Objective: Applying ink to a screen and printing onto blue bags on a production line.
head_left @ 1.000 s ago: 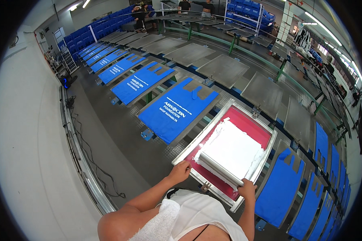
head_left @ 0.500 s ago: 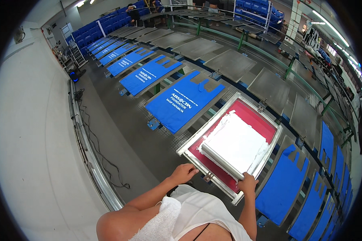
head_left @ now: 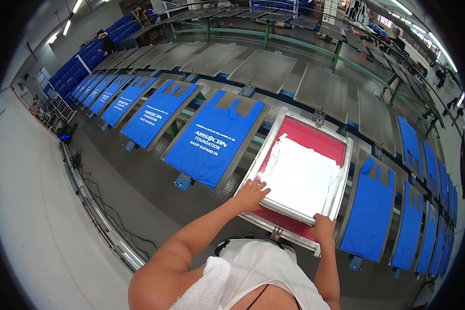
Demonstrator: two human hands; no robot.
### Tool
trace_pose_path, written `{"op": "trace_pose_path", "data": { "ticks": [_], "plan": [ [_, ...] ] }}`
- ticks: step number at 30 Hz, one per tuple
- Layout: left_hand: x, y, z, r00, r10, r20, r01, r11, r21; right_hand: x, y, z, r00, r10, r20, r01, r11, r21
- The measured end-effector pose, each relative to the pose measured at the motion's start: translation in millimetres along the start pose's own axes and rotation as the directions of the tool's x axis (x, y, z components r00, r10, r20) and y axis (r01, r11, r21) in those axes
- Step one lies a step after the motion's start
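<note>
A silver-framed printing screen (head_left: 346,170) with red mesh lies in front of me. White ink (head_left: 299,175) covers much of the mesh in a rough-edged sheet. Across the near edge of the ink rests a long metal squeegee (head_left: 289,211). My left hand (head_left: 251,195) grips its left end, fingers curled over the top. At the other end, my right hand (head_left: 323,228) is closed round the bar. What lies beneath the screen is hidden.
Left of the screen, a blue bag (head_left: 212,139) with white print lies flat on a metal board, and several more follow behind it. To the right, an unprinted blue bag (head_left: 369,212) covers another board. Bare grey boards (head_left: 263,70) line the far side. Cables (head_left: 95,191) trail along the left wall.
My left hand has moved from beside the frame onto the squeegee's left end. My right hand stays on the other end. The view has turned to the right.
</note>
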State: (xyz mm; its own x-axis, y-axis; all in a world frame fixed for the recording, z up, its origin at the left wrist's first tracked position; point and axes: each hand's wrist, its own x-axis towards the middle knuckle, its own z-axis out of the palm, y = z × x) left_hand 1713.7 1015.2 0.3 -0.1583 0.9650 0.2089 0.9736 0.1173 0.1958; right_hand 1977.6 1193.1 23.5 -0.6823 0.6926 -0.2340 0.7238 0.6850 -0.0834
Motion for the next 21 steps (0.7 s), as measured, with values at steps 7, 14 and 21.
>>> {"op": "trace_pose_path", "data": {
  "ticks": [7, 14, 21],
  "plan": [
    [26, -2, 6, 0.961, 0.08, 0.267, -0.009, 0.967, -0.255, 3, 1, 0, 1.0, 0.005, -0.001, -0.005, 1.0, 0.028],
    [54, 9, -7, 0.903, 0.078, 0.422, 0.006, 0.981, -0.195, 14, 10, -1, 0.999, -0.04, 0.009, 0.039, 0.997, 0.067],
    [87, 23, -28, 0.922, 0.097, 0.376, -0.035, 0.985, -0.169, 8, 29, -11, 1.0, 0.002, 0.01, -0.005, 0.947, 0.322]
  ]
}}
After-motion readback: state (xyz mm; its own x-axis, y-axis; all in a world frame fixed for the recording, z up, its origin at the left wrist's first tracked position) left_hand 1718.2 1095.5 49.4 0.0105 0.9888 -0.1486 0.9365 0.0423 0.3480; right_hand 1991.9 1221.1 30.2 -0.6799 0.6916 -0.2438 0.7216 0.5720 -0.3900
